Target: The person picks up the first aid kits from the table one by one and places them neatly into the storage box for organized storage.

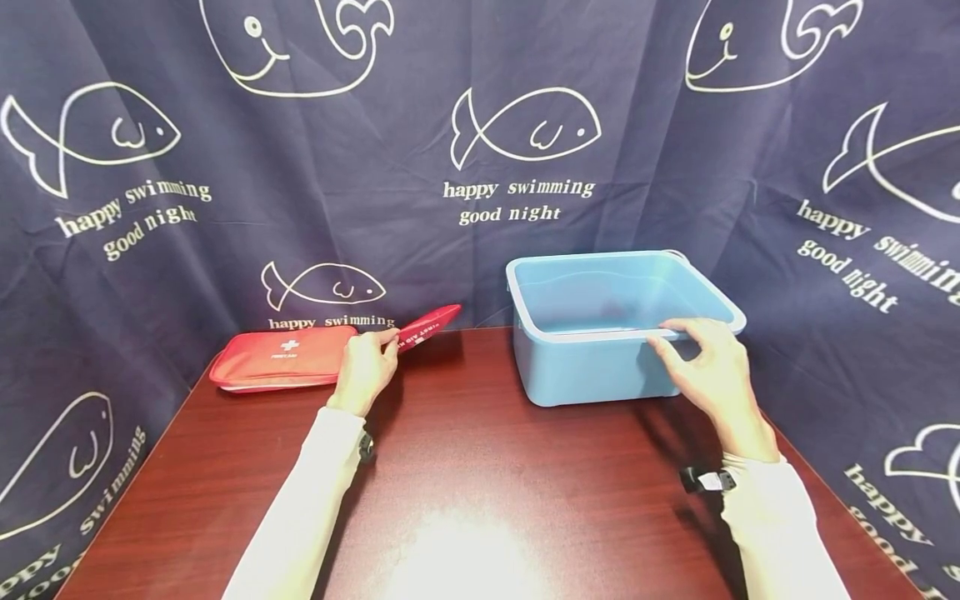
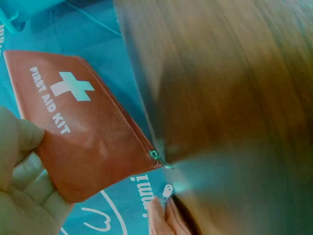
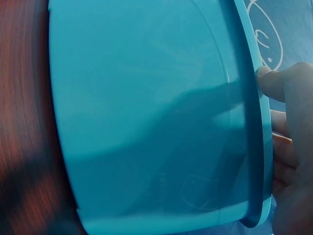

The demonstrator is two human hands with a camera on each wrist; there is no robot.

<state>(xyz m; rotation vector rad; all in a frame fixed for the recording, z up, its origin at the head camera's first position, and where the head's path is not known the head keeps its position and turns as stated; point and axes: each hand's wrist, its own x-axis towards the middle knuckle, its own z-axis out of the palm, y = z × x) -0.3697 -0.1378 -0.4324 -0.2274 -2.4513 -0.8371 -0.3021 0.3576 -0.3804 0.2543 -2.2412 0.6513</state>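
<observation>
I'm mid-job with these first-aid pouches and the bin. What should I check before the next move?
1. Small red pouch secure: ok, the left hand pinches one end.
2. Small pouch zip fully closed: cannot tell, its whole length isn't clear.
3. Blue bin held: ok, the right hand grips its rim.
4. Bin open at the top: ok, no lid on it.
5. Bin floor clear: cannot tell, the near wall hides part of the inside.
6. Small pouch over the bin: not ok, it is off to the bin's left in the head view.
</observation>
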